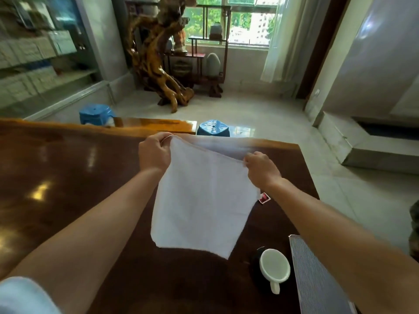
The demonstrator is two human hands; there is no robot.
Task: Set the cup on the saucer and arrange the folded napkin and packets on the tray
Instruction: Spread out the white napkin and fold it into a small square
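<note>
A white cloth napkin (204, 196) hangs spread out in the air above the dark wooden table (68, 177). My left hand (154, 152) pinches its upper left corner and my right hand (260, 168) pinches its upper right corner. Below, near the table's right side, a white cup (274, 267) sits on a dark saucer (255, 266), its handle pointing toward me. A grey ribbed tray (315, 277) lies right of the cup, partly under my right forearm. One red packet (264, 198) peeks out past the napkin's right edge. The napkin hides the table behind it.
Two blue plastic stools (96, 113) (213, 128) stand beyond the table's far edge. A carved wooden root sculpture (163, 64) and a small shelf stand near the window. The tiled floor lies to the right of the table.
</note>
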